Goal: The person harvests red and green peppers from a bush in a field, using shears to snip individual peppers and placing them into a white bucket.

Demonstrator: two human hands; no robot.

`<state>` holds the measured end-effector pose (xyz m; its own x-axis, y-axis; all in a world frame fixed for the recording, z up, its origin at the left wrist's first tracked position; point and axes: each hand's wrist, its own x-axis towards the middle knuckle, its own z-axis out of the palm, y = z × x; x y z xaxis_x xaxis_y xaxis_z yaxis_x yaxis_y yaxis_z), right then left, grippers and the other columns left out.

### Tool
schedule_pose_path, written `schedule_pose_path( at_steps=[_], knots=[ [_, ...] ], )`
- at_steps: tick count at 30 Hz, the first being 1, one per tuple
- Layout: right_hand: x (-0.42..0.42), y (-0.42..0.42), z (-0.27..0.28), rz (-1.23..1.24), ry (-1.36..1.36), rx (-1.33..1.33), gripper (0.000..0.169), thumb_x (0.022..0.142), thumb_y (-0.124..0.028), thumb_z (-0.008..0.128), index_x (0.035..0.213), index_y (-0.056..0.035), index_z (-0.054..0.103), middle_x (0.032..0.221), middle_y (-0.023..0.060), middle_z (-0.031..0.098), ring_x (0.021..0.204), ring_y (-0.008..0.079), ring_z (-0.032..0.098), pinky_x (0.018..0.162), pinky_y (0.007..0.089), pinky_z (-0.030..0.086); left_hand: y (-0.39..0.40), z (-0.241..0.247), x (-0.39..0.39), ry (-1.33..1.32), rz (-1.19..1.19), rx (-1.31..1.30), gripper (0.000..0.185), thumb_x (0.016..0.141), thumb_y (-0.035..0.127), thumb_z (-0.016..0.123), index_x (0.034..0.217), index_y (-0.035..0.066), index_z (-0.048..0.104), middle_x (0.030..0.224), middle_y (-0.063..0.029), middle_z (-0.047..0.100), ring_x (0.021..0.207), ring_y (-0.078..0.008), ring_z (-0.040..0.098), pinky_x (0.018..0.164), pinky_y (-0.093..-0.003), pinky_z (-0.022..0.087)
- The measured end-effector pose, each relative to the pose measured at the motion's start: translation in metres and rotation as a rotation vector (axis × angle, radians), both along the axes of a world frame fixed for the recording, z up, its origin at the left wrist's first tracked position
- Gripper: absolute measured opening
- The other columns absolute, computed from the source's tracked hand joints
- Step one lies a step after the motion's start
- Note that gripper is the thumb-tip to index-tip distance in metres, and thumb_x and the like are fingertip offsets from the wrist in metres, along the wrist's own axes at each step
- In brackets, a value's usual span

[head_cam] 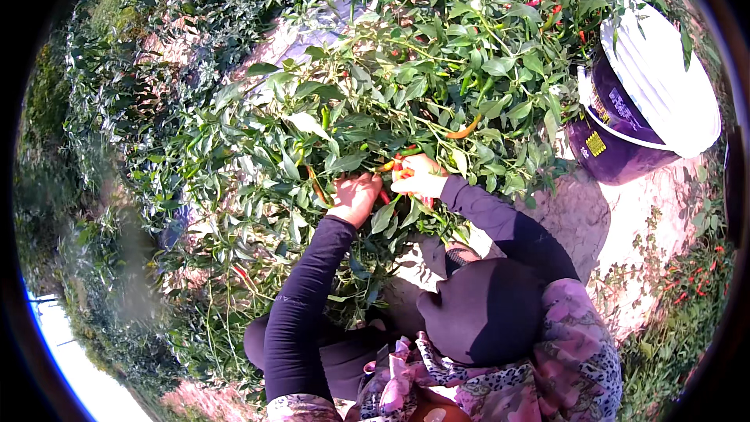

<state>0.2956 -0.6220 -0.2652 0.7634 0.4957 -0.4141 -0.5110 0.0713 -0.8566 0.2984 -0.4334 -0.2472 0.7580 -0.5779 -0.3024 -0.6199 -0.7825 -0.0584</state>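
Note:
A leafy chili pepper plant [375,111] spreads in front of me, bearing green, orange and red peppers. My right hand [423,177] is curled around several red and orange chili peppers [401,173] at the plant's near side. Just left of it, my left hand [355,196] reaches into the foliage; its fingertips are partly hidden, so I cannot tell if they hold anything. A partly red, partly green pepper [317,186] hangs close by my left hand. Farther up, an orange pepper [464,128] lies among the leaves beyond my right hand.
A dark purple bucket [624,152] stands on the soil to the right, with a white lid [659,76] resting tilted on it. Bare soil [638,220] lies in front of the bucket. More pepper plants [694,281] grow at the right edge. My bent knee [483,310] is below my right arm.

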Motion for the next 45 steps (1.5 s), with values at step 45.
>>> schedule_pose_path(
  at_steps=[45],
  knots=[
    [-0.019,-0.02,0.04,0.109,0.09,0.042,0.014,0.073,-0.02,0.065,0.069,-0.0094,0.057,0.05,-0.0023,0.051,0.039,0.003,0.043,0.034,0.018,0.031,0.021,0.043,-0.003,0.169,-0.258,-0.051,0.031,0.073,0.015,0.056,0.104,0.015,0.052,0.099,-0.0028,0.055,0.1,-0.0205,0.051,0.092,-0.0492,0.032]
  ],
)
